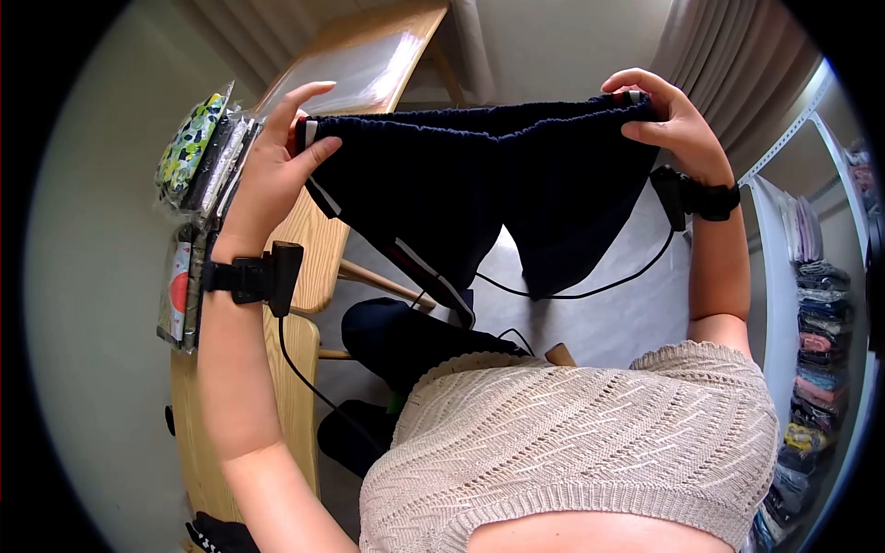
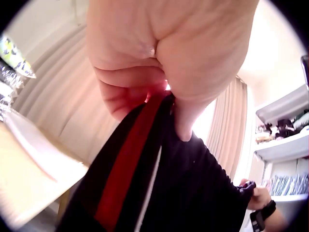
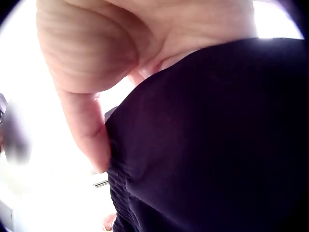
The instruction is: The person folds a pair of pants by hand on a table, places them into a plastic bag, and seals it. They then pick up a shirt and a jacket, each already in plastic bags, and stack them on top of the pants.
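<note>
Dark navy shorts (image 1: pixel 415 175) with an elastic waistband hang spread between both hands in the head view. My left hand (image 1: pixel 281 157) grips one end of the waistband, thumb in front; my right hand (image 1: pixel 678 124) grips the other end. In the left wrist view a red stripe (image 2: pixel 128 164) and a thin white line run down the side of the shorts (image 2: pixel 193 183), below my left hand (image 2: pixel 169 53). The right wrist view shows the thumb of my right hand (image 3: pixel 120 53) against the gathered waistband of the shorts (image 3: pixel 207 135); its other fingers are mostly hidden.
Wooden tables (image 1: pixel 300 249) stand at the left, with packaged items (image 1: pixel 189 157) stacked by the wall. Another table with a clear sheet (image 1: pixel 355 69) is behind the shorts. At the right are shelves of folded clothes (image 1: pixel 820 323). Cables (image 1: pixel 599 293) hang from both wrist cameras.
</note>
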The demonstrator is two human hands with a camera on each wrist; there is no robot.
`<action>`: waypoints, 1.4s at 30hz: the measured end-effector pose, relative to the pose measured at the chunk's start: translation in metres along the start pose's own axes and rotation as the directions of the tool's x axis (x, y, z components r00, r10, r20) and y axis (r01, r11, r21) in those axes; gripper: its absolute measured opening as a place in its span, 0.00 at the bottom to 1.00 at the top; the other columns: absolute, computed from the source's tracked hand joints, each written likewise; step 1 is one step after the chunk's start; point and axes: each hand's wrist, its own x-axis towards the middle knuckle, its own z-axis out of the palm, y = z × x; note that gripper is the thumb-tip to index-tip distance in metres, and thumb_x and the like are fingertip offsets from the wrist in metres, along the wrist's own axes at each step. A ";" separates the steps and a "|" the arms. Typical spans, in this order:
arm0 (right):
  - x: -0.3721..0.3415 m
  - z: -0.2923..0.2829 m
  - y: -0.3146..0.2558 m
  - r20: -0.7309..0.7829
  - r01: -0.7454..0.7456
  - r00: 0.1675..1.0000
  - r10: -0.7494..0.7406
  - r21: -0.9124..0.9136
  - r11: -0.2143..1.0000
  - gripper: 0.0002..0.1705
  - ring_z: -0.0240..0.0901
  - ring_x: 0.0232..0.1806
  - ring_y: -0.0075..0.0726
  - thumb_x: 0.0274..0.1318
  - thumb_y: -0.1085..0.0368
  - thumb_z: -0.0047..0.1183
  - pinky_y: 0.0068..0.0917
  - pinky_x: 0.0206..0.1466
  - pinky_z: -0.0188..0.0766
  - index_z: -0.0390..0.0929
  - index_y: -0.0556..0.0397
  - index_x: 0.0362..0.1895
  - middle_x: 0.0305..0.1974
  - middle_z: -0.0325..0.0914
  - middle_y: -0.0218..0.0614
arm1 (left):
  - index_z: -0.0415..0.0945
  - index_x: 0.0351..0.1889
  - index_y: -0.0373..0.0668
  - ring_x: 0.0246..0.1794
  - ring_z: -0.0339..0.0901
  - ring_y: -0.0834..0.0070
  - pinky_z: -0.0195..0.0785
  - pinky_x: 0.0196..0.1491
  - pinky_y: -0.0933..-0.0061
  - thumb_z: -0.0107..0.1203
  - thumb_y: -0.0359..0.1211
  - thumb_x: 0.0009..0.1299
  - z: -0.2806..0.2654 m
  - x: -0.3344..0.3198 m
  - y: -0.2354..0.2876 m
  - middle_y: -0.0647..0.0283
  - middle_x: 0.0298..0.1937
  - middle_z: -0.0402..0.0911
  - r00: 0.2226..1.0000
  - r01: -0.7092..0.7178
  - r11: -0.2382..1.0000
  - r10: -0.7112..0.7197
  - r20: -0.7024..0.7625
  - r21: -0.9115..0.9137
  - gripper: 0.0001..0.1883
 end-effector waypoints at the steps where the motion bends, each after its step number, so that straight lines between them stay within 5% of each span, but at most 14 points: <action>1: -0.001 -0.004 0.003 0.022 0.053 0.998 -0.054 0.025 0.998 0.23 0.72 0.39 0.23 0.46 0.64 0.63 0.18 0.49 0.68 0.77 0.53 0.48 0.39 0.76 0.31 | 0.74 0.47 0.43 0.34 0.64 0.88 0.59 0.40 0.85 0.57 0.26 0.66 0.000 -0.001 0.008 0.76 0.40 0.73 0.999 -0.028 0.987 0.023 0.029 0.160 0.12; 6: -0.014 -0.018 0.005 -0.078 -0.064 0.995 0.066 0.031 0.997 0.17 0.74 0.38 0.23 0.47 0.66 0.63 0.19 0.47 0.71 0.80 0.55 0.44 0.34 0.79 0.30 | 0.71 0.43 0.40 0.28 0.59 0.83 0.59 0.34 0.81 0.56 0.23 0.64 0.002 -0.001 0.013 0.71 0.29 0.67 0.973 -0.216 0.907 0.167 0.162 0.361 0.11; 10: -0.019 -0.020 0.011 -0.208 -0.052 0.977 0.054 0.016 0.999 0.15 0.73 0.34 0.20 0.47 0.68 0.65 0.16 0.43 0.70 0.80 0.54 0.42 0.31 0.78 0.25 | 0.69 0.41 0.37 0.29 0.61 0.82 0.60 0.35 0.81 0.54 0.23 0.66 0.001 -0.001 0.019 0.69 0.30 0.67 0.987 -0.090 0.910 0.027 0.160 0.404 0.08; 20: -0.029 -0.002 -0.013 -0.222 0.059 0.974 -0.043 0.065 0.996 0.14 0.73 0.36 0.16 0.50 0.71 0.62 0.12 0.44 0.69 0.77 0.52 0.43 0.34 0.77 0.24 | 0.65 0.49 0.42 0.35 0.63 0.90 0.58 0.41 0.89 0.44 0.30 0.74 -0.003 -0.011 0.008 0.76 0.36 0.65 0.998 0.058 0.992 -0.062 -0.030 -0.110 0.08; 24: -0.039 0.000 -0.031 -0.192 0.142 0.969 -0.158 -0.093 0.986 0.14 0.72 0.34 0.19 0.49 0.71 0.62 0.14 0.41 0.68 0.74 0.53 0.41 0.35 0.75 0.25 | 0.67 0.50 0.40 0.33 0.61 0.89 0.54 0.40 0.90 0.55 0.39 0.69 0.001 -0.023 0.030 0.75 0.35 0.65 0.995 0.094 0.922 -0.099 0.007 -0.375 0.17; 25: -0.042 0.000 -0.034 -0.165 0.194 0.963 -0.211 -0.117 0.974 0.14 0.72 0.32 0.20 0.49 0.71 0.62 0.15 0.39 0.68 0.74 0.54 0.40 0.36 0.74 0.26 | 0.65 0.54 0.41 0.32 0.64 0.90 0.56 0.38 0.90 0.64 0.45 0.61 0.000 -0.028 0.037 0.75 0.33 0.67 1.000 0.003 0.980 -0.009 -0.026 -0.199 0.29; 27: -0.049 -0.004 -0.032 -0.030 0.283 0.959 -0.282 0.057 0.957 0.14 0.71 0.31 0.22 0.49 0.71 0.63 0.16 0.37 0.67 0.73 0.56 0.39 0.35 0.75 0.30 | 0.72 0.47 0.38 0.33 0.67 0.88 0.59 0.37 0.88 0.69 0.44 0.54 -0.012 -0.036 0.046 0.74 0.31 0.70 0.991 0.088 0.988 -0.074 0.110 -0.125 0.29; 30: -0.046 -0.002 -0.038 0.294 0.368 0.802 -0.520 0.442 0.818 0.17 0.69 0.24 0.26 0.45 0.66 0.66 0.19 0.24 0.61 0.73 0.63 0.34 0.26 0.79 0.45 | 0.77 0.32 0.35 0.28 0.71 0.82 0.62 0.32 0.82 0.71 0.38 0.50 -0.018 -0.050 0.058 0.66 0.28 0.77 0.952 0.136 0.966 -0.066 0.299 -0.219 0.20; 32: -0.047 0.015 -0.050 0.267 0.446 0.624 -0.734 0.650 0.615 0.10 0.66 0.19 0.31 0.54 0.65 0.58 0.22 0.20 0.62 0.77 0.61 0.28 0.32 0.81 0.51 | 0.82 0.28 0.35 0.20 0.70 0.75 0.59 0.24 0.75 0.71 0.37 0.51 -0.023 -0.051 0.075 0.62 0.21 0.75 0.815 -0.142 0.966 0.237 0.529 -0.215 0.15; 34: -0.029 0.014 -0.073 0.450 0.327 0.246 -0.859 0.795 0.510 0.09 0.66 0.21 0.30 0.58 0.68 0.53 0.22 0.21 0.63 0.79 0.60 0.28 0.34 0.81 0.52 | 0.83 0.34 0.34 0.16 0.68 0.72 0.56 0.19 0.76 0.62 0.33 0.60 -0.015 -0.054 0.096 0.58 0.21 0.74 0.554 -0.067 0.811 0.515 0.654 -0.582 0.11; 36: -0.010 0.017 -0.061 0.374 0.313 0.264 -0.889 0.838 0.446 0.09 0.68 0.25 0.31 0.58 0.67 0.54 0.25 0.26 0.67 0.77 0.63 0.32 0.31 0.81 0.51 | 0.83 0.31 0.34 0.19 0.68 0.71 0.59 0.23 0.76 0.59 0.31 0.59 -0.009 -0.045 0.110 0.58 0.20 0.71 0.462 0.047 0.754 0.565 0.683 -0.655 0.09; 38: 0.011 0.041 -0.045 0.304 0.275 0.574 -0.761 0.804 0.528 0.10 0.73 0.33 0.33 0.56 0.67 0.56 0.28 0.37 0.70 0.75 0.62 0.37 0.33 0.80 0.47 | 0.80 0.29 0.33 0.24 0.69 0.72 0.61 0.29 0.76 0.59 0.31 0.56 -0.001 -0.038 0.101 0.61 0.24 0.71 0.731 -0.062 0.805 0.439 0.522 -0.590 0.09; 39: 0.025 0.057 -0.045 0.304 0.289 0.639 -0.707 0.757 0.586 0.09 0.73 0.38 0.34 0.55 0.69 0.56 0.28 0.43 0.70 0.75 0.61 0.38 0.36 0.79 0.44 | 0.79 0.30 0.34 0.27 0.68 0.74 0.61 0.32 0.77 0.60 0.30 0.54 0.007 -0.031 0.096 0.63 0.26 0.71 0.815 -0.043 0.837 0.345 0.466 -0.545 0.09; 42: 0.059 0.100 -0.042 0.299 0.264 0.756 -0.583 0.675 0.689 0.12 0.71 0.48 0.32 0.51 0.74 0.55 0.27 0.55 0.65 0.75 0.58 0.42 0.44 0.75 0.36 | 0.75 0.36 0.37 0.32 0.68 0.81 0.60 0.36 0.81 0.59 0.27 0.56 0.023 -0.008 0.081 0.69 0.34 0.71 0.888 -0.016 0.898 0.215 0.407 -0.439 0.10</action>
